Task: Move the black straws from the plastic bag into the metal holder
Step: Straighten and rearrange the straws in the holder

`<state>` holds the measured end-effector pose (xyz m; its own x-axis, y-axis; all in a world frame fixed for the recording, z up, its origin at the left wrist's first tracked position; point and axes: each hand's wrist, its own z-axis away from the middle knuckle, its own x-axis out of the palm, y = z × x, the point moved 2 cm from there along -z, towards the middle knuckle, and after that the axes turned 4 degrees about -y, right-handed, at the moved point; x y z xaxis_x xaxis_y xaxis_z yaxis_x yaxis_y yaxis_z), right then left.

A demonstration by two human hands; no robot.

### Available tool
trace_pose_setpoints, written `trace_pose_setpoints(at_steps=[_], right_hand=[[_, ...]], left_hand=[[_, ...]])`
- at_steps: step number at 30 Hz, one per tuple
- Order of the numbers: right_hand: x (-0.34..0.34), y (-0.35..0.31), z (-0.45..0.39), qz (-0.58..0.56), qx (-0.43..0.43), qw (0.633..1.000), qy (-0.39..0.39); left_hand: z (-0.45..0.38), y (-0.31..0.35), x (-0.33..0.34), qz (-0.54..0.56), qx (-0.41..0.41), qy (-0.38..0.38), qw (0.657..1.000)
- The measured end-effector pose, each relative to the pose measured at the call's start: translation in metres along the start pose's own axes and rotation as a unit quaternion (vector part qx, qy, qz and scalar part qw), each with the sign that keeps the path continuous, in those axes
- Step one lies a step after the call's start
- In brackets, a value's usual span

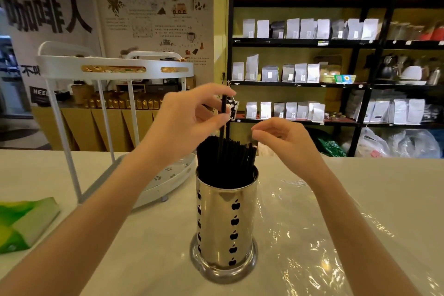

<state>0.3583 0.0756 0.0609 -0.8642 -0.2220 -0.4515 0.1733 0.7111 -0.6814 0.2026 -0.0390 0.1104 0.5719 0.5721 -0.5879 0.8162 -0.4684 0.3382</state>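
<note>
A shiny metal holder with apple-shaped cut-outs stands on the white counter in front of me. It is packed with a bundle of black straws that stick out of its top. My left hand pinches one black straw between thumb and fingers, holding it upright above the bundle with its lower end among the others. My right hand hovers just right of the straw tops, fingers loosely curled with nothing visible in them. The clear plastic bag lies flat and crumpled on the counter to the right of the holder.
A white two-tier rack stands at the back left of the counter, its base close to the holder. A green and white packet lies at the left edge. Black shelves with pouches fill the wall behind.
</note>
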Motion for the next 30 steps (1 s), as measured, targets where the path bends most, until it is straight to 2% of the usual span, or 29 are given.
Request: trace_pose_setpoints(at_steps=[5, 10, 13, 16, 20, 23, 27, 30], right_hand=[[0.008, 0.006, -0.001, 0.071, 0.043, 0.994, -0.075], [0.009, 0.003, -0.001, 0.068, 0.036, 0.996, -0.047], [0.01, 0.001, 0.0, 0.029, 0.023, 0.999, -0.03], [0.01, -0.002, -0.001, -0.014, 0.011, 1.0, 0.021], [-0.009, -0.018, -0.01, -0.02, -0.029, 0.993, 0.11], [-0.028, -0.039, -0.016, -0.042, -0.081, 0.982, 0.164], [-0.05, -0.054, -0.013, -0.099, -0.122, 0.954, 0.255], [-0.064, -0.048, -0.011, -0.183, -0.098, 0.924, 0.322]], left_hand=[[0.011, -0.007, 0.017, -0.018, -0.01, -0.03, 0.999], [0.022, -0.016, 0.028, -0.049, -0.015, -0.043, 0.998], [0.03, -0.021, 0.036, -0.167, 0.026, -0.054, 0.984], [0.034, -0.022, 0.04, -0.243, 0.038, -0.046, 0.968], [0.029, -0.016, 0.036, -0.208, 0.029, -0.004, 0.978], [0.026, -0.013, 0.038, -0.171, 0.017, -0.007, 0.985], [0.025, -0.01, 0.043, -0.137, 0.007, -0.04, 0.99], [0.025, -0.008, 0.045, -0.15, 0.034, -0.029, 0.988]])
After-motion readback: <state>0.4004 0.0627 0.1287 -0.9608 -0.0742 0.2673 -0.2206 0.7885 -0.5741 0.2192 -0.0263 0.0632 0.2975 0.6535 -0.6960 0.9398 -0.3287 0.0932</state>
